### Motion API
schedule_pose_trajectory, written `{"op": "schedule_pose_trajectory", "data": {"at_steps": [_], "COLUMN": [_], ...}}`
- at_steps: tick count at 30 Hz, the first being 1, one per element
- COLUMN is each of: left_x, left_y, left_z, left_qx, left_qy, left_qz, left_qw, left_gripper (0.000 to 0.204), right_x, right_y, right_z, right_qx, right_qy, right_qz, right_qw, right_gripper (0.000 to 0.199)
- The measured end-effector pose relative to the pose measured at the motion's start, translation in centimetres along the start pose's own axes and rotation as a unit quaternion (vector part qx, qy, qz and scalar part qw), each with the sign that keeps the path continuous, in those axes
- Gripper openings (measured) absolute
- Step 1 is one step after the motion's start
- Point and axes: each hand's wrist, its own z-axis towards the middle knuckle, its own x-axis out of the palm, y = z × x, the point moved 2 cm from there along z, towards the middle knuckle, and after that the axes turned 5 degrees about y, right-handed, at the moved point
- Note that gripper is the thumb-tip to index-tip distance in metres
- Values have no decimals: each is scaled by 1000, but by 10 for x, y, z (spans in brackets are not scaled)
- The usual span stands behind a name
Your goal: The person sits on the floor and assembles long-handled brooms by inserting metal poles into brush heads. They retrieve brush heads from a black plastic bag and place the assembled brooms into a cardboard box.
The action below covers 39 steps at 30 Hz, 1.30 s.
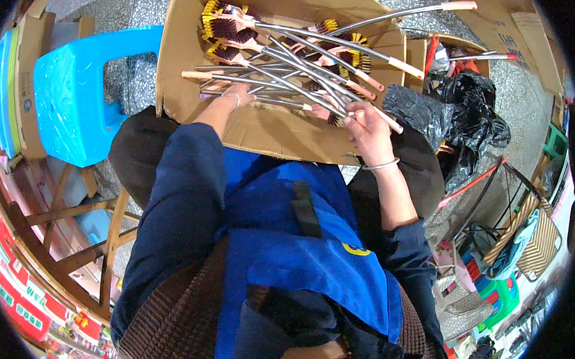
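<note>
Long-handled scrub brushes (324, 78) lie crisscross in an open cardboard box (265, 129) in front of me. Their metal shafts end in pink grips, and the heads carry dark bristles edged in yellow. At the box's left side, my left hand (238, 97) is curled over brush shafts, its fingertips partly hidden among them. My right hand (367, 130), with a bangle on the wrist, is closed around a metal brush shaft at the right front of the pile. Most brush heads (229, 25) sit toward the far side of the box.
A bright blue plastic stool (71, 94) stands to the left. Black plastic bags (471, 112) lie right of the box, near a smaller carton. A wooden frame (75, 258) is at lower left. A striped bag (528, 244) and a green stool (502, 304) are at right.
</note>
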Motion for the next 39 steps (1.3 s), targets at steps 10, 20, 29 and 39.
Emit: {"op": "schedule_pose_trajectory", "data": {"at_steps": [10,20,29,39], "left_x": [-102,-118,-117,-115], "left_y": [-80,-17,-35,-39], "left_z": [-167,-345,-466,-458], "left_qx": [46,-10,-75,148], "left_qy": [-51,17,-308,-412], "left_qz": [226,275,373,-234], "left_qw": [972,961,872,868], "left_gripper": [34,33,19,19], "right_x": [-8,-13,-5,32], "right_y": [-3,-11,-18,10], "right_z": [1,-8,-40,-107], "right_qx": [44,-32,-69,-51], "right_qy": [8,83,52,75], "right_qz": [-28,245,254,276], "right_qw": [999,965,963,957], "right_gripper": [19,40,36,19]}}
